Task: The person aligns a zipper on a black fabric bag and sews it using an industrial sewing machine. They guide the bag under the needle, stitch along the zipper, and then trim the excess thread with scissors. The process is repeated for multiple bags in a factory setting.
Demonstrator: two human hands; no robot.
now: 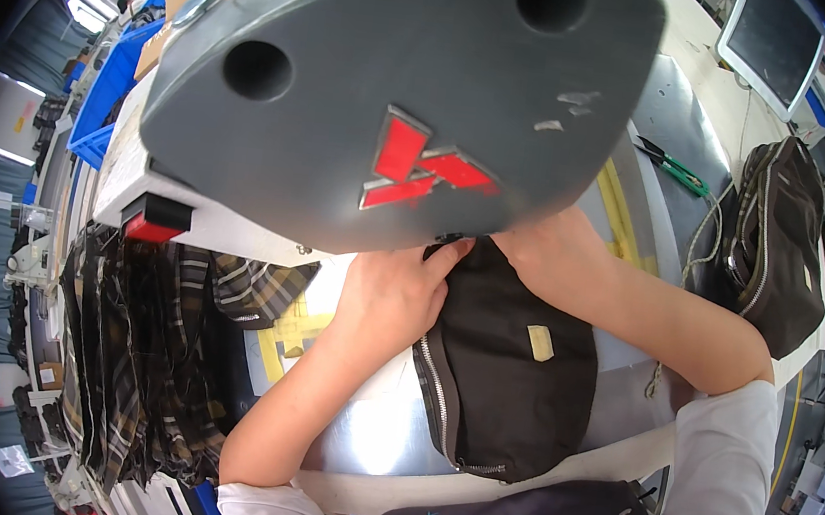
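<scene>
A black fabric bag point(516, 369) with a metal zipper along its left and lower edge lies flat on the shiny work surface. A small cream tag sits on its upper face. My left hand point(394, 291) pinches the bag's far left edge, with the fingers bent at the cloth just under the machine head. On the far right edge of the bag rests my right hand point(545, 259); its fingers are hidden behind the machine. Above both hands looms the dark grey sewing machine head point(323, 148) with a red emblem, covering the spot where the cloth goes under.
Plaid fabric pieces point(136, 349) hang in a stack at left. Green-handled scissors point(678, 170) and a cord lie at right, near another dark zippered bag point(781, 246). A tablet-like screen point(775, 44) stands far right. Blue bins point(108, 95) line the far left.
</scene>
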